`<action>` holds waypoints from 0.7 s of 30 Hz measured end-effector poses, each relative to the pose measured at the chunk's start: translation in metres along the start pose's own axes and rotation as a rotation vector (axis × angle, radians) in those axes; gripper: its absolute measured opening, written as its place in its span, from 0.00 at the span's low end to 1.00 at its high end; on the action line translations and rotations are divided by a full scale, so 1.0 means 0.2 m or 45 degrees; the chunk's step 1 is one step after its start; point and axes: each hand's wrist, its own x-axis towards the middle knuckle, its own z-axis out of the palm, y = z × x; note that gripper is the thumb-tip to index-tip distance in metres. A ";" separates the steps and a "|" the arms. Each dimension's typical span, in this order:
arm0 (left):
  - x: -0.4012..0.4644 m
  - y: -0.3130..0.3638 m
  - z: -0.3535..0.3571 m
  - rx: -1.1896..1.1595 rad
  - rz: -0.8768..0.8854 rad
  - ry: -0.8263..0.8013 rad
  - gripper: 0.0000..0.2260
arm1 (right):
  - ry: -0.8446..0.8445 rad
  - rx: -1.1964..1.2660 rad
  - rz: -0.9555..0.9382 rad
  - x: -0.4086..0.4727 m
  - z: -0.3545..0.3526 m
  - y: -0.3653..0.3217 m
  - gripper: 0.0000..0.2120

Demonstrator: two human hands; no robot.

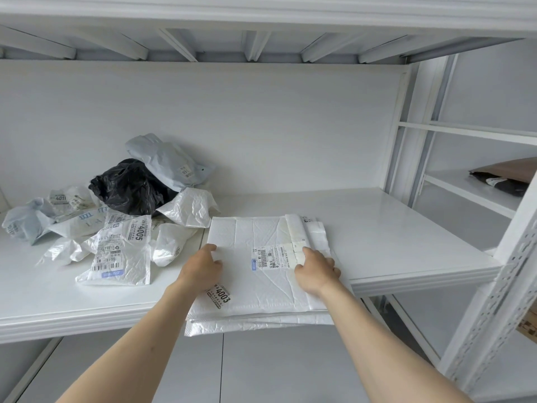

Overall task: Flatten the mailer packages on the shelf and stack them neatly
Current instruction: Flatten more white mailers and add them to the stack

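A flat stack of white bubble mailers (258,237) lies on the white shelf (392,228), its near edge hanging over the shelf front. My left hand (203,267) rests on the top mailer's left side, fingers bent at its edge. At the right side, my right hand (315,270) presses down near the shipping label (268,257). A heap of crumpled mailers sits to the left: a black bag (130,187), a grey mailer (171,161), a white one labelled 4005 (122,251) and several more white ones.
The shelf's back wall and the ribbed underside of the upper shelf enclose the space. A white perforated upright (505,286) stands at the right front. Beyond it, a neighbouring shelf holds a brown package (505,173).
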 end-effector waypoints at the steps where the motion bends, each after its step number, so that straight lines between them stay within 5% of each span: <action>1: 0.00 0.00 0.00 -0.002 0.005 0.002 0.22 | -0.001 -0.009 -0.001 -0.01 0.00 0.00 0.23; 16: -0.09 0.07 0.06 0.009 0.151 -0.014 0.22 | 0.158 0.324 0.107 0.00 -0.14 0.11 0.21; 21: -0.14 0.17 0.16 0.049 0.234 -0.076 0.22 | 0.096 0.109 0.319 -0.02 -0.17 0.17 0.24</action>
